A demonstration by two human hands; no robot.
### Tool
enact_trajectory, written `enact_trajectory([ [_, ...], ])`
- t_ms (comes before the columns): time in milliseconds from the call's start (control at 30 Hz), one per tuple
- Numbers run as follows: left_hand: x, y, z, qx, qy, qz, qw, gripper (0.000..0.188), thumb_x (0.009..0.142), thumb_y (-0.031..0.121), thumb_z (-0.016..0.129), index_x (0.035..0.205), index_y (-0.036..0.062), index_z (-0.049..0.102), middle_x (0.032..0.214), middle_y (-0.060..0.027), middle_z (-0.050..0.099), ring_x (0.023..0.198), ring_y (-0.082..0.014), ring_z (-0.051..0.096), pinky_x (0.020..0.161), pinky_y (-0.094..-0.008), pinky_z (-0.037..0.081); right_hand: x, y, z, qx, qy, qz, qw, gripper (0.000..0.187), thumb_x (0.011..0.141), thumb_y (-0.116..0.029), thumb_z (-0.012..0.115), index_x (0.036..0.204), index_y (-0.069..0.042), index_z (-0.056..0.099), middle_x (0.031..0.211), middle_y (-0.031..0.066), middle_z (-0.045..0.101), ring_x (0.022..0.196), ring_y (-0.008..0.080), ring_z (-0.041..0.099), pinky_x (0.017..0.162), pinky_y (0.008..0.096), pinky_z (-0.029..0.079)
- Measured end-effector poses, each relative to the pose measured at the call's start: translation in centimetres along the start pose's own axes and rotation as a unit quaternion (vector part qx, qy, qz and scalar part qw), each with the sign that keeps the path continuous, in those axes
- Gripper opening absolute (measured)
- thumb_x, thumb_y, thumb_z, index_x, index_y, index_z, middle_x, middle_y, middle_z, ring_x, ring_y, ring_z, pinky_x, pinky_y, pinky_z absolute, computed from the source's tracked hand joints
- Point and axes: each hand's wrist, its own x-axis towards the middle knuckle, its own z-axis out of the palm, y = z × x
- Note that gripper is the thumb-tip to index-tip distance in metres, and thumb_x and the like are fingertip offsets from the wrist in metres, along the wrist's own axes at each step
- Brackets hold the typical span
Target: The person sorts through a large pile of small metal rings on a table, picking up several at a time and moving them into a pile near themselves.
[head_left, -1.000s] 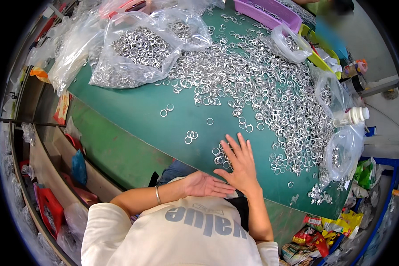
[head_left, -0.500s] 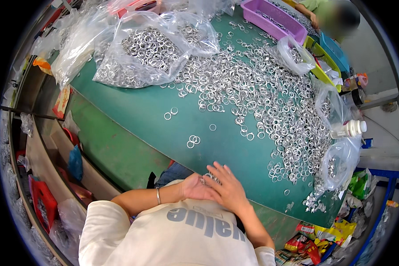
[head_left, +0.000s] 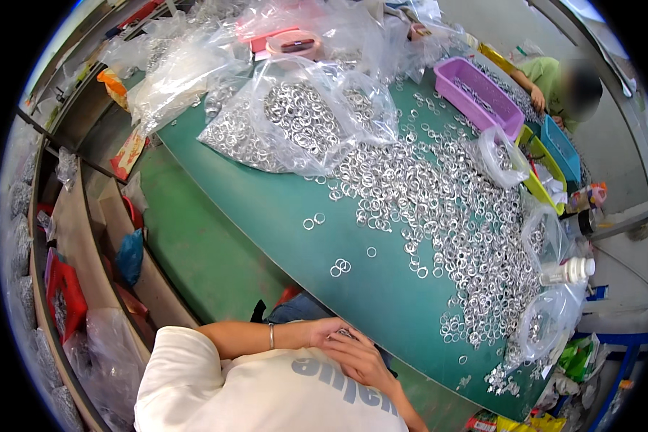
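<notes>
Close to my body, at the table's front edge, my left hand (head_left: 323,332) is cupped with its fingers mostly covered. Across it lies my right hand (head_left: 361,361), fingers bent together over the left palm. A few silvery metal rings (head_left: 347,334) peek out between the two hands; how many is hidden. Past my hands on the green table (head_left: 295,248) lie small groups of loose rings (head_left: 340,268) and one single ring (head_left: 371,252). A broad heap of similar rings (head_left: 439,209) spreads over the table's middle and right.
Clear plastic bags full of rings (head_left: 302,119) stand at the back left. A purple basket (head_left: 479,97), a yellow-green tray (head_left: 541,169) and a blue tray (head_left: 560,150) line the back right. A white bottle (head_left: 569,271) lies at the right edge. Another person's hand (head_left: 537,99) is at the far right.
My view has tilted up and shifted, so the table sits lower and farther right. My right hand's fingers, spread before, now fold down over my left hand and the rings.
</notes>
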Motion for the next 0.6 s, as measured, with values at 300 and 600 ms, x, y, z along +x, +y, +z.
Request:
enact_trajectory([
  [300,-7.5,0.7,-3.1,-0.061,-0.051,0.063,0.995,0.026,0.091,0.028,0.062,0.088,0.0028,0.064,0.089,-0.0111,0.065,0.082,-0.0201,0.065,0.055,-0.026,0.052,-0.5,-0.3,-1.1,0.143,0.304,0.157,0.929,0.015,0.089,0.006,0.051,0.095,0.006,0.065,0.083,0.0136,0.068,0.075,0.0196,0.063,0.076,0.0303,0.049],
  [600,-17.3,22.0,6.0,-0.077,-0.034,0.678,0.73,0.013,0.09,0.013,0.054,0.086,0.001,0.056,0.085,-0.0113,0.063,0.078,-0.023,0.064,0.067,-0.0356,0.059,1.3,0.1,-0.7,0.23,0.379,0.25,0.861,0.016,0.095,-0.001,0.051,0.105,0.005,0.062,0.087,0.0097,0.067,0.08,0.0128,0.06,0.076,0.0256,0.046],
])
